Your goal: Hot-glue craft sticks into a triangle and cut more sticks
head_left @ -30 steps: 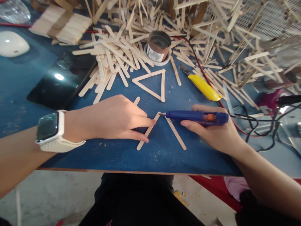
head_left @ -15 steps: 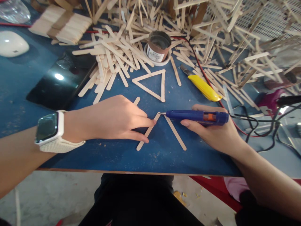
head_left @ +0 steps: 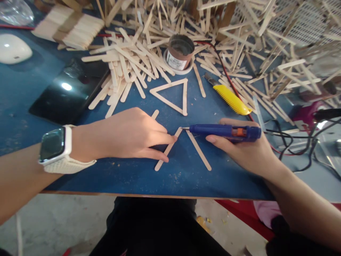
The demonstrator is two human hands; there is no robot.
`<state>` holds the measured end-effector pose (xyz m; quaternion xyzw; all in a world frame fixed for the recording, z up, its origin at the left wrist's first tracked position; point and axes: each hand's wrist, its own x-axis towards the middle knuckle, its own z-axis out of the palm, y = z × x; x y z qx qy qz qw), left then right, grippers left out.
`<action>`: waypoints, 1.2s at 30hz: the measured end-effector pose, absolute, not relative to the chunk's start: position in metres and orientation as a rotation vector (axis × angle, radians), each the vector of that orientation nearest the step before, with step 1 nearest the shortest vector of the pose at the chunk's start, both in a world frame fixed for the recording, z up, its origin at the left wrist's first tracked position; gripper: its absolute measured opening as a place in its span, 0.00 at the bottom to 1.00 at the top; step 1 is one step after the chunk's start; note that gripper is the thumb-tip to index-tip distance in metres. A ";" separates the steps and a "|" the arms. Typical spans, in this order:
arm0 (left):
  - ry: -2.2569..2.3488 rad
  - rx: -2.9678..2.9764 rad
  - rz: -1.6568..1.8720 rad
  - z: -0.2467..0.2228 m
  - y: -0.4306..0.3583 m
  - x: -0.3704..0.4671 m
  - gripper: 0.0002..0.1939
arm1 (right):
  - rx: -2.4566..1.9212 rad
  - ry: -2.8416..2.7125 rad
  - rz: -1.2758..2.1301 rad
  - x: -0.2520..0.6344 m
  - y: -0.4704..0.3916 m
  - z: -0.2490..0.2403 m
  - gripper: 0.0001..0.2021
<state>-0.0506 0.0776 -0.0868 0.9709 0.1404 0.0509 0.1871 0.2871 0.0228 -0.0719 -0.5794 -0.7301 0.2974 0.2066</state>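
Observation:
My left hand [head_left: 130,133] lies palm down with fingers spread, two fingertips pressing a wooden stick [head_left: 168,149] on the blue table. Another stick [head_left: 155,114] pokes out from behind that hand. My right hand [head_left: 245,149] is wrapped round a blue pen-like tool [head_left: 213,131] with an orange part. The tool's metal tip is at the upper end of the pressed stick. To the right of that stick, a second one [head_left: 199,151] slants the other way, its top near the tip. Farther back lies a triangle of three sticks [head_left: 184,97].
Behind are a heap of loose sticks [head_left: 128,64], a brown pot [head_left: 180,53], a yellow cutter [head_left: 231,99] and a black phone [head_left: 69,90]. A white mouse [head_left: 14,49] lies at left, black cables [head_left: 287,142] at right. The table's front edge [head_left: 160,196] is near me.
The right hand and the blue tool have shifted very slightly to the right. My left hand and the sticks keep their places.

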 end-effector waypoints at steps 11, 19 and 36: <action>0.386 2.741 0.200 -0.089 0.077 -0.050 0.16 | -1.486 -1.990 1.064 0.290 0.026 -0.063 0.26; 0.396 2.728 0.203 -0.089 0.076 -0.052 0.15 | -1.361 -1.995 1.180 0.306 0.029 -0.063 0.07; 0.368 2.714 0.246 -0.088 0.076 -0.052 0.17 | -1.155 -2.105 0.938 0.315 0.030 -0.085 0.18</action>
